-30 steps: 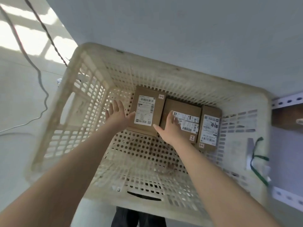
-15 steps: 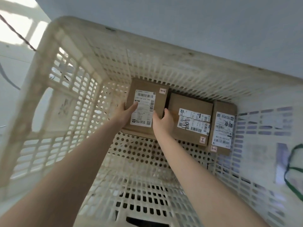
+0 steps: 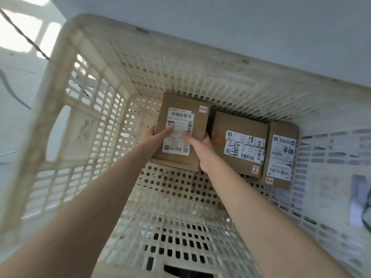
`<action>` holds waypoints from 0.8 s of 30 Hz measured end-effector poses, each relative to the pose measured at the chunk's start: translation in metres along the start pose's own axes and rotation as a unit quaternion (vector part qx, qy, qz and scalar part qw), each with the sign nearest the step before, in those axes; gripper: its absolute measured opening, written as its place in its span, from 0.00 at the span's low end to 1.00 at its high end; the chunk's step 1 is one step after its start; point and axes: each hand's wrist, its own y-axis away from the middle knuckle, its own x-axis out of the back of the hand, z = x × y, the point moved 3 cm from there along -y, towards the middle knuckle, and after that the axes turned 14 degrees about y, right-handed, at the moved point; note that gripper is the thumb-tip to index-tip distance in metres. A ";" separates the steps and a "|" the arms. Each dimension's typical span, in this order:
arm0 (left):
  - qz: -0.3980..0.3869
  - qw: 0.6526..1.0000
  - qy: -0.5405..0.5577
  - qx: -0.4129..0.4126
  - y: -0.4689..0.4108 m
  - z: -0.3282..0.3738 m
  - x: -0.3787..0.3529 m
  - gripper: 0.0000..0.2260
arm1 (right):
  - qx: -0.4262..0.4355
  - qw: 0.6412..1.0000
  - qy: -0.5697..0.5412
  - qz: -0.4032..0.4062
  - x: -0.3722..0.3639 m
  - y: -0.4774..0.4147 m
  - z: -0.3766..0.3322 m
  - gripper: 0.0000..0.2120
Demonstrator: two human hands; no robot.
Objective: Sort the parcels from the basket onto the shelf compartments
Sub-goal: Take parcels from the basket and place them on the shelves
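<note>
Three brown cardboard parcels with white shipping labels lie along the far side of the cream perforated plastic basket [image 3: 96, 121]. Both hands hold the left parcel [image 3: 197, 125]. My left hand [image 3: 155, 138] grips its left edge with the thumb on the label. My right hand [image 3: 200, 149] grips its right edge, thumb on top, fingers down between it and the middle parcel [image 3: 239, 125]. The left parcel sits a little higher than the middle one. The right parcel [image 3: 280, 129] lies against the basket's right wall.
The basket stands against a pale wall [image 3: 220, 27]. A dark cable [image 3: 22, 35] runs over the sunlit floor at the left. A green cord [image 3: 366, 215] hangs at the right edge. The near part of the basket floor [image 3: 180, 213] holds no parcels.
Both hands closed round the left parcel's sides; the right hand moved off the middle parcel onto the left one's edge. The camera came closer to the basket.
</note>
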 end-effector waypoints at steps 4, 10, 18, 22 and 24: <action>-0.013 1.000 0.002 -0.008 0.030 0.011 -0.004 0.19 | 0.000 1.000 0.008 0.014 0.003 0.029 -0.008 0.43; 0.004 0.999 0.010 -0.033 0.088 0.039 -0.016 0.31 | 0.033 0.999 0.032 0.025 0.019 0.091 -0.045 0.38; 0.016 0.997 0.012 -0.076 0.212 0.097 -0.038 0.44 | 0.061 0.998 0.031 0.001 0.036 0.215 -0.093 0.40; -0.001 0.995 0.006 -0.099 0.269 0.109 -0.044 0.45 | 0.113 0.993 0.021 0.023 0.044 0.279 -0.102 0.34; -0.013 0.994 0.000 -0.108 0.297 0.114 -0.045 0.38 | 0.141 0.989 0.012 0.034 0.044 0.315 -0.104 0.34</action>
